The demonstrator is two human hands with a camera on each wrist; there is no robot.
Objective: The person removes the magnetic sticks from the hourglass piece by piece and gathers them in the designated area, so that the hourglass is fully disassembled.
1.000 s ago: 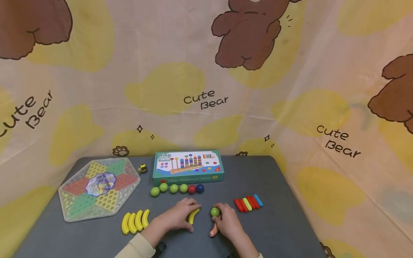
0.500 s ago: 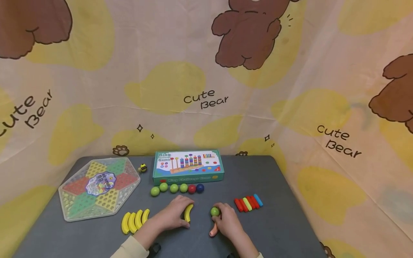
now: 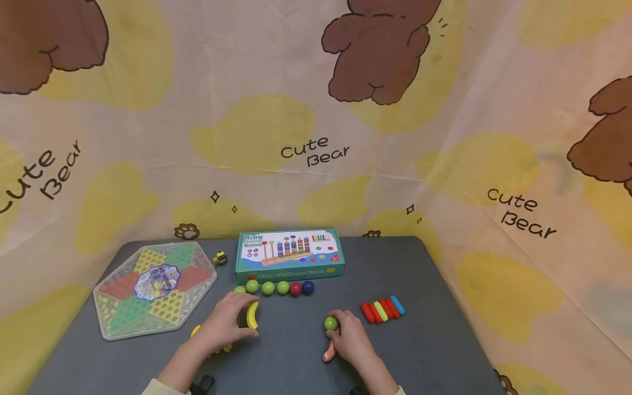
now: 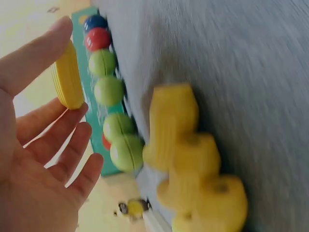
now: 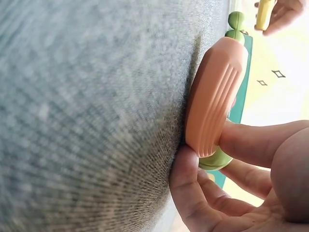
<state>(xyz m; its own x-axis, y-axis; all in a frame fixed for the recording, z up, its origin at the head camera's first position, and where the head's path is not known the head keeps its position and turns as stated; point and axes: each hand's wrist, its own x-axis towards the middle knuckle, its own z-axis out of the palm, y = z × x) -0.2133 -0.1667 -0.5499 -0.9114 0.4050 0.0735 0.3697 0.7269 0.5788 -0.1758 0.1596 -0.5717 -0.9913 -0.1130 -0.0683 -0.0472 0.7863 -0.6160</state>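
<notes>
My left hand (image 3: 223,326) pinches a yellow toy banana (image 3: 252,316) between thumb and fingertips, lifted above the tabletop in the left wrist view. Below and beside that hand lie several other toy bananas (image 4: 176,118), mostly hidden by it in the head view. My right hand (image 3: 351,339) pinches one end of an orange, ridged, curved toy piece (image 5: 217,92), which lies on the cloth. A green ball (image 3: 331,323) sits at the right fingertips, partly hidden behind the orange piece in the right wrist view.
A row of green, red and blue balls (image 3: 283,288) stands before a Ring Challenge Game box (image 3: 288,258). On the left lies a hexagonal game board (image 3: 158,291), with a small bee figure (image 3: 220,257) beyond it. Coloured sticks (image 3: 382,310) lie at right on the grey table (image 3: 419,362).
My left hand has carried the toy banana leftward, over towards the other bananas. My right hand has stayed at the orange piece and green ball.
</notes>
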